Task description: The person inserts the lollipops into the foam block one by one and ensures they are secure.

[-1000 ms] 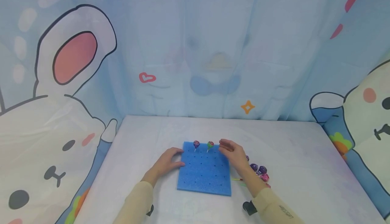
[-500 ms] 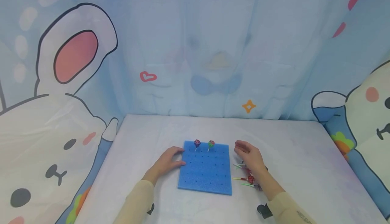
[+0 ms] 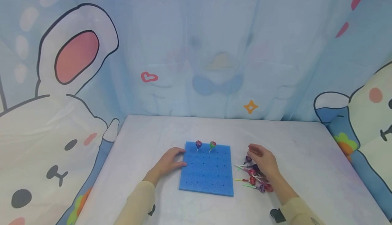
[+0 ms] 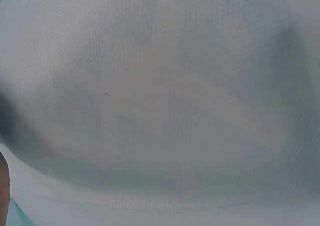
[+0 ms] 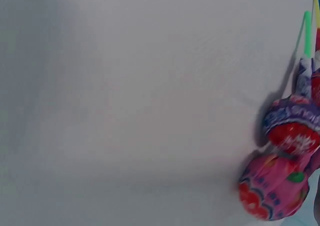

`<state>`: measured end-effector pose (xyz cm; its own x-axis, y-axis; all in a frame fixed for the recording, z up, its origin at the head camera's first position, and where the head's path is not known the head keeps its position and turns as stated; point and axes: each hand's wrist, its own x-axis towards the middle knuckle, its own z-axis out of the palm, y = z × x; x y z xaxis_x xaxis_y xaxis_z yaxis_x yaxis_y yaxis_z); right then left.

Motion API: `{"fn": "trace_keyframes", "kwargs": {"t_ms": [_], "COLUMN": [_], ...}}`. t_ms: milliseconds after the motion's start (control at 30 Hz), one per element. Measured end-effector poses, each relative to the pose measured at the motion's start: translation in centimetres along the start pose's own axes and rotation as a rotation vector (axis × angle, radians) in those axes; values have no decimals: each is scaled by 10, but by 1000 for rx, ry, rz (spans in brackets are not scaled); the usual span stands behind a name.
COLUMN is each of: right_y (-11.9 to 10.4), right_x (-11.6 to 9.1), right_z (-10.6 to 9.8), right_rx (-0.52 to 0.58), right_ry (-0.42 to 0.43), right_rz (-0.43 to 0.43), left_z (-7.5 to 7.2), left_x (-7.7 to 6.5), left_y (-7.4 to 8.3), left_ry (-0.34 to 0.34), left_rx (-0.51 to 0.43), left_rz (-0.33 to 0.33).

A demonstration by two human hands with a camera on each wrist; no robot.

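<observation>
A blue foam board (image 3: 206,170) with rows of small holes lies on the table. Two lollipops, one purple (image 3: 198,144) and one green and red (image 3: 212,145), stand upright by their sticks along its far edge. My left hand (image 3: 168,159) rests against the board's left edge, fingertips and thumb touching it. To the right of the board, my right hand (image 3: 264,160) hovers over a pile of lollipops (image 3: 252,180), fingers loosely bent. A dark purple lollipop (image 3: 248,158) shows just below its fingertips. The right wrist view shows a pink-wrapped lollipop (image 5: 274,188) beside a purple and red one (image 5: 292,126).
The white table (image 3: 162,130) reaches back to a light blue curtain (image 3: 220,31) with cartoon prints. Several lollipop sticks in the pile point left toward the board. Pale tabletop fills most of the left wrist view.
My right hand has moved right, from the board's far right corner to above the lollipop pile, uncovering more of the pile. My left hand has stayed at the board's edge.
</observation>
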<state>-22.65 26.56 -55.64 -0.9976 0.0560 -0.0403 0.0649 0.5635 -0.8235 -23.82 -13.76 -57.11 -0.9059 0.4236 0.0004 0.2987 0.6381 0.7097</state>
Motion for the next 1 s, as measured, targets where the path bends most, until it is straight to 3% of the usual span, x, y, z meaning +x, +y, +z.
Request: {"fn": "trace_keyframes", "kwargs": {"t_ms": [467,1000], "right_y": [12,7], "right_x": [1,0], "right_z": [-8,-8], "right_rx": [-115,-198], "right_ry": [-23,-90], "right_rz": [-64,-37], "left_z": [1,0], "left_x": [0,-1], "left_y": [-1,2], "left_ry": [-3,-6], "left_rx": [12,-2], "left_rz": [-16,-16]}}
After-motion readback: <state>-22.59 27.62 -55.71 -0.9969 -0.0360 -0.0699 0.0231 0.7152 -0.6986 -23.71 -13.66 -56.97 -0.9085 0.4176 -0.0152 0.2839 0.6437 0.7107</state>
